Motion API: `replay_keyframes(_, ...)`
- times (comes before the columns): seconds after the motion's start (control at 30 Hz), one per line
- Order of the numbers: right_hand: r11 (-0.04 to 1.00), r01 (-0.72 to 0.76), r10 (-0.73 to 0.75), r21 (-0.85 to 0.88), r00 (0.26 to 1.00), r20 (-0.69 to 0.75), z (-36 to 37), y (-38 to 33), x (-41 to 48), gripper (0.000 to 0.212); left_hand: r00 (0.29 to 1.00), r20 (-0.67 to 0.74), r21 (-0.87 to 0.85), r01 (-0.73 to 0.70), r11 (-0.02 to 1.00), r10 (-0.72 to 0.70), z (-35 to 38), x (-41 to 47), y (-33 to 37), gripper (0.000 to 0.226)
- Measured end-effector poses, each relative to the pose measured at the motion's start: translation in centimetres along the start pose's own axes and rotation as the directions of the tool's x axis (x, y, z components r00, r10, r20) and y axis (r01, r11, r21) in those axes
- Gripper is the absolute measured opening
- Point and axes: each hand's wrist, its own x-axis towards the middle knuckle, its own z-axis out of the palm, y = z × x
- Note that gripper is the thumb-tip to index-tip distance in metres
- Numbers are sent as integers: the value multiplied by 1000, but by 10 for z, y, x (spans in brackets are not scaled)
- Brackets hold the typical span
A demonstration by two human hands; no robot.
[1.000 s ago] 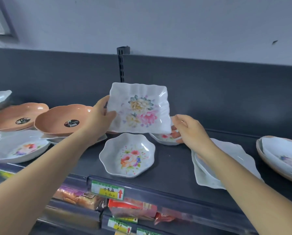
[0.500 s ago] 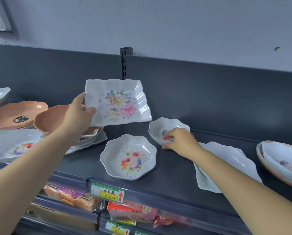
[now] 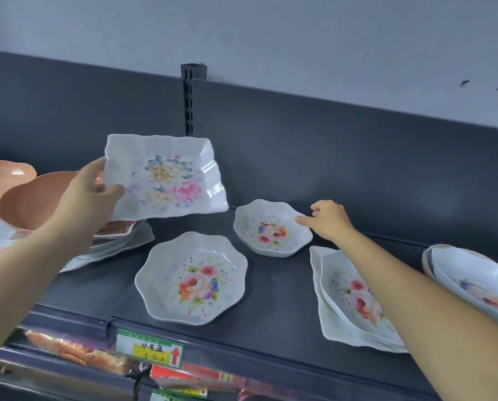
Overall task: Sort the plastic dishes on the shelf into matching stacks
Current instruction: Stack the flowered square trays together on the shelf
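The tray (image 3: 166, 180), left of centre, is held above the shelf (image 3: 285, 299), long axis running left-right, flowered face tipped toward the camera. The left hand (image 3: 88, 198) grips its left edge, thumb on the face. The right hand (image 3: 328, 221), fingers loosely curled and grasping nothing, touches the bowl (image 3: 270, 230) at its right rim. Half a second ago it lay over the bowl's front, and the tray was slightly further right.

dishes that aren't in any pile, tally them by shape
rectangular: 1, the rectangular dish gripped by the left hand
scalloped: 2, the large scalloped dish and the small scalloped dish, both flat on the shelf
total: 3
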Motion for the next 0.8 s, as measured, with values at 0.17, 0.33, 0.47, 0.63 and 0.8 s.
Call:
replay_keyframes(0.17,987,-139,130,76,985,112,8,2,14,47,998,40,-60,52,997,-50,16,8,-3,51)
replay_keyframes(0.33,972,-155,126,177,978,168,13,6,18,24,997,39,-69,75,995,-72,18,8,-6,50)
replay_keyframes(0.47,948,-168,133,270,981,143,11,3,17,13,997,28,-86,74,994,-72,16,9,-4,50)
replay_keyframes(0.63,912,-163,131,377,985,108,-5,-7,-1,11,999,0,-84,42,996,-42,2,3,4,51)
replay_keyframes(0.8,877,-109,57,468,991,124,-22,-25,-35,16,1000,-21,-99,6,995,-8,-16,-1,14,48)
